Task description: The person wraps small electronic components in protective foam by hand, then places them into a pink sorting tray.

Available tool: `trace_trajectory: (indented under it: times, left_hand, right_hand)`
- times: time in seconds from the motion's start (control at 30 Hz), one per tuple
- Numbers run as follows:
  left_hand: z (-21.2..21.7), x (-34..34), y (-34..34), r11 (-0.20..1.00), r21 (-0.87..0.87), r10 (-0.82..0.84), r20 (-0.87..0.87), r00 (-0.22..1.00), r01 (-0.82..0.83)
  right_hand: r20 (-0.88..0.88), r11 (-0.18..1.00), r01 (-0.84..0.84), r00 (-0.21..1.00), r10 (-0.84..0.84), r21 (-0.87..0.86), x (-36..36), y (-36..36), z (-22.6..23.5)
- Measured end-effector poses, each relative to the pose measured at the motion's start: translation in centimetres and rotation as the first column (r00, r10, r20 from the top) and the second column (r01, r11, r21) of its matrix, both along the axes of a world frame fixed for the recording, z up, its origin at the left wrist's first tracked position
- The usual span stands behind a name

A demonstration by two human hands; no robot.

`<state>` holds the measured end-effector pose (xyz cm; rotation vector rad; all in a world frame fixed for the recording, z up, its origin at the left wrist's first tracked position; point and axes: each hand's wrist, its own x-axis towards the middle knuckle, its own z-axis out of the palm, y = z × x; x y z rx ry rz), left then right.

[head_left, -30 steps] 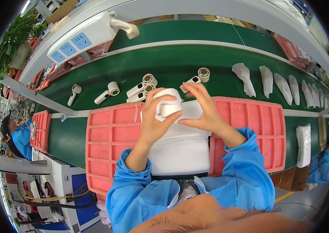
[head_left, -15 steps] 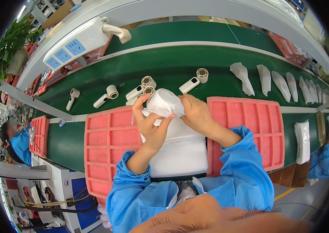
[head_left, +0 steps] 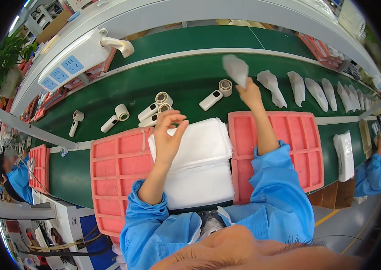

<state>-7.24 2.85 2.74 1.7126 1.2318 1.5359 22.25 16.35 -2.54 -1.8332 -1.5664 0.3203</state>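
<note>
White pouch (head_left: 235,68) pinched in right hand (head_left: 250,93), arm stretched out over green belt (head_left: 186,85), pouch held clear above it near a row of bagged pieces (head_left: 307,87) lying flat. Left hand (head_left: 169,135) loose, fingers spread, gripping nothing, hovering over stack of white bags (head_left: 199,157), close at front for easy reach. Bare white fans (head_left: 154,110) lined up on belt. Pink trays (head_left: 118,175) either side, compartments seemingly empty.

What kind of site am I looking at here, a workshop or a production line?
Most likely a factory assembly or packing line. A long green conveyor belt carries small white handheld devices and a row of white bagged pieces; red compartment trays flank the station, and other workers in blue coats sit alongside.
</note>
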Motion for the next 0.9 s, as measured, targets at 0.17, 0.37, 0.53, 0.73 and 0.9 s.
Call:
trace_trajectory:
  times: [0.17,0.37,0.53,0.73,0.9]
  left_hand:
    - [-0.7,0.2,0.1,0.986,-0.088,-0.15,-0.097,0.984,0.142]
    - [-1.0,1.3,0.0,0.974,-0.103,-0.207,-0.071,0.976,0.199]
    - [-1.0,1.6,0.0,0.973,-0.132,-0.209,-0.149,0.966,0.19]
    - [-0.3,1.6,-0.1,0.964,0.252,0.19,-0.436,0.88,-0.083]
    - [0.5,1.6,-0.8,0.986,0.161,0.029,-0.432,0.902,0.045]
  right_hand:
    - [0.385,0.978,0.208,0.901,-0.197,0.014,1.9,1.8,-4.4]
    - [0.083,0.943,-0.179,0.983,0.162,0.281,0.4,3.9,-6.5]
    - [-0.288,0.928,-0.345,0.882,0.372,0.142,0.3,4.2,-6.6]
    - [-0.368,0.944,-0.312,0.87,0.329,0.106,-4.3,-2.1,2.5]
    - [-0.514,0.769,-0.617,0.611,0.601,0.166,-7.7,-8.7,7.1]
